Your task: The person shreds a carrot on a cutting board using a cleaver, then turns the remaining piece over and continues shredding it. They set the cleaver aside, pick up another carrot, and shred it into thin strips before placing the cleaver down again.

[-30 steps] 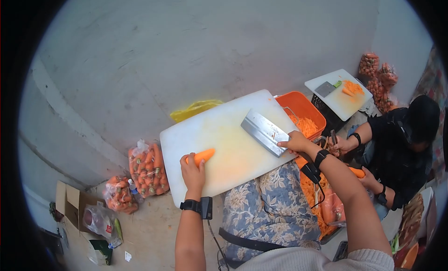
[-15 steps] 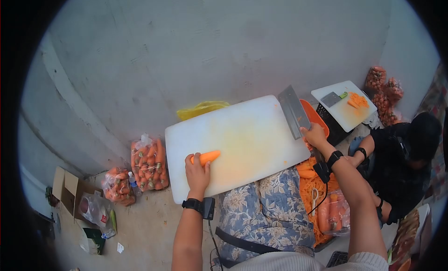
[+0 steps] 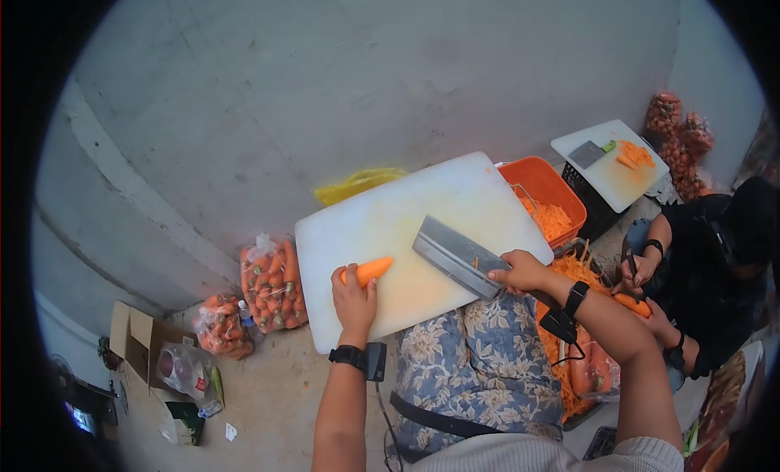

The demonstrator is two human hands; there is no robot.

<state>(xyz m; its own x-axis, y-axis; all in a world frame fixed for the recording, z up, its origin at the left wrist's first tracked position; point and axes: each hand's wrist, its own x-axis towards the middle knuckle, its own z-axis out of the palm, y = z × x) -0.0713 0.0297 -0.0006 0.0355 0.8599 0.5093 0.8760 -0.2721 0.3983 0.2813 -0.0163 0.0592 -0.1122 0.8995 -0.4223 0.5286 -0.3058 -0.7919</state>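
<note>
A peeled carrot (image 3: 374, 270) lies near the left side of the white cutting board (image 3: 341, 236), its narrow end pointing right. My left hand (image 3: 353, 300) is closed around its thick end. In my right hand (image 3: 520, 274) is a cleaver (image 3: 457, 255), gripped at the handle. Its broad blade is over the right half of the board, tilted, with small orange bits stuck to it. A gap of bare board separates the blade from the carrot tip.
An orange bucket (image 3: 578, 202) of shredded carrot stands behind the board's right end. Bagged carrots (image 3: 275, 283) sit at left, beside an open cardboard box (image 3: 134, 334). At right, a person (image 3: 707, 269) holds a carrot and a tool near another board (image 3: 597, 139).
My right hand has brought the cleaver left and down from the board's right edge to over its middle. My left hand keeps holding the carrot. The co-worker's hands now show a carrot.
</note>
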